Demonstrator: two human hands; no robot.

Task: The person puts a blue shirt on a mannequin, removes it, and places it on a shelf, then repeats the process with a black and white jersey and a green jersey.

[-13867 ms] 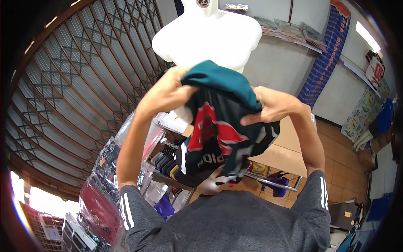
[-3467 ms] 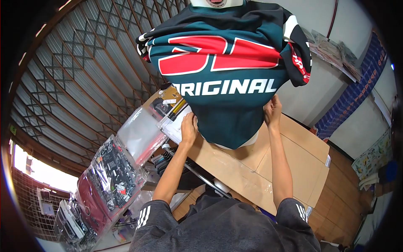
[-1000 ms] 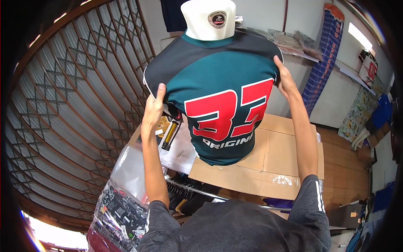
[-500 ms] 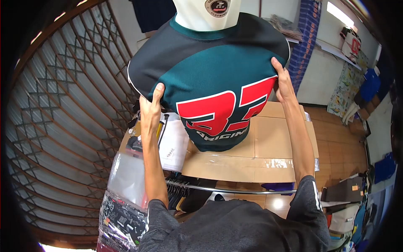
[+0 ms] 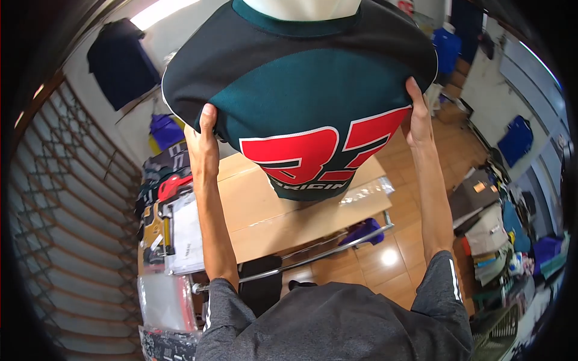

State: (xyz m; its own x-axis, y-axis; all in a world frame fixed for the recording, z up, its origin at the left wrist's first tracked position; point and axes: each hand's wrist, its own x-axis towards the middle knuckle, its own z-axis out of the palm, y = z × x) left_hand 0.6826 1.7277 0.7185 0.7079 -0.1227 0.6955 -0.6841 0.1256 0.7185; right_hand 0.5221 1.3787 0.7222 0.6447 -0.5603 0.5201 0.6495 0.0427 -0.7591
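Note:
A dark green and black jersey with big red white-edged numerals is on a white mannequin torso, whose neck shows at the top edge. My left hand grips the jersey at the side below the left armhole, thumb on the front. On the opposite side, my right hand holds it the same way, thumb pressed near the armhole. The fingers of both hands are mostly hidden behind the sides. Below, the jersey's hem overlaps a flat brown cardboard sheet.
A metal rail runs along the cardboard's near edge. Papers and clothing packs lie to the left, beside a folding lattice gate. Piled clothes and bags stand on the right along the tiled floor.
The view has swung, and the cardboard and rail now sit at a different angle. The mannequin appears larger and nearer. Both hands keep their hold on the jersey's sides, now slightly farther apart in view.

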